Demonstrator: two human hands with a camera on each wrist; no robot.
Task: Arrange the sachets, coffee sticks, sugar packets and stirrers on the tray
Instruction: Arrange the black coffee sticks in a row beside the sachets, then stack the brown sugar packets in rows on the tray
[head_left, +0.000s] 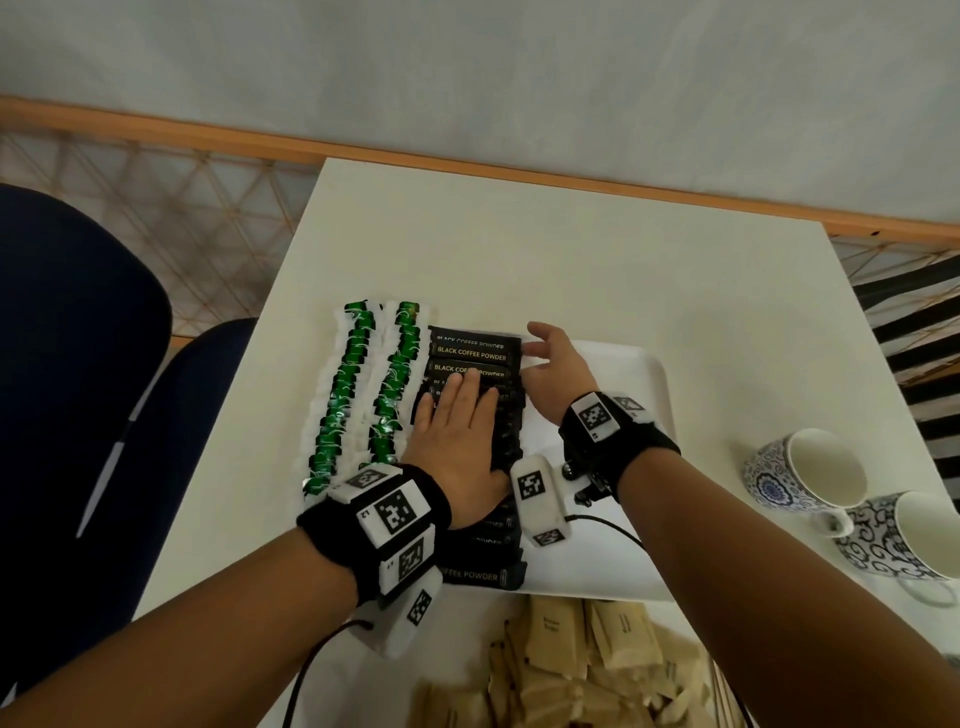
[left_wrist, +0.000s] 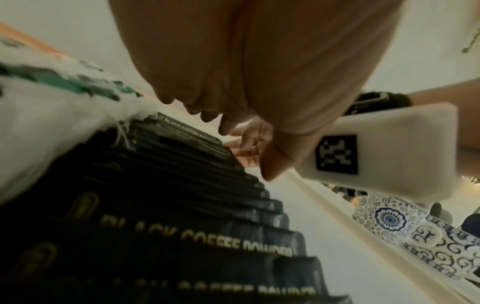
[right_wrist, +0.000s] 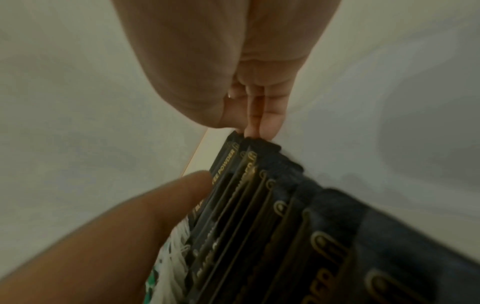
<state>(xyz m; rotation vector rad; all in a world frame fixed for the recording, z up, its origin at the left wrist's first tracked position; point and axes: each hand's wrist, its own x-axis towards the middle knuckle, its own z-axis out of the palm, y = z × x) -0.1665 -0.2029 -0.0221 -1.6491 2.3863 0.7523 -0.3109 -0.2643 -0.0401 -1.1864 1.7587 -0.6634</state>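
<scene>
My flat left hand (head_left: 457, 441) pressed the row of black foil coffee sticks (head_left: 475, 358) on the white plastic tray (head_left: 623, 374); right fingers (head_left: 540, 345), straight, squared their far ends. Pushing harder might have buckled the overlapping row.

"BLACK COFFEE POWDER" in gold on the black coffee sticks (head_left: 475, 355), brown sugar packets' (head_left: 621, 631) print too small to read

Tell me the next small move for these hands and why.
Probably nudge the far coffee sticks leftward with the right hand until their ends line up. The left hand lies flat on the row, holding it down, while the right fingertips touch the stick ends; the farthest sticks jut out to the right of the rest. The sugar packets wait off the tray.
</scene>
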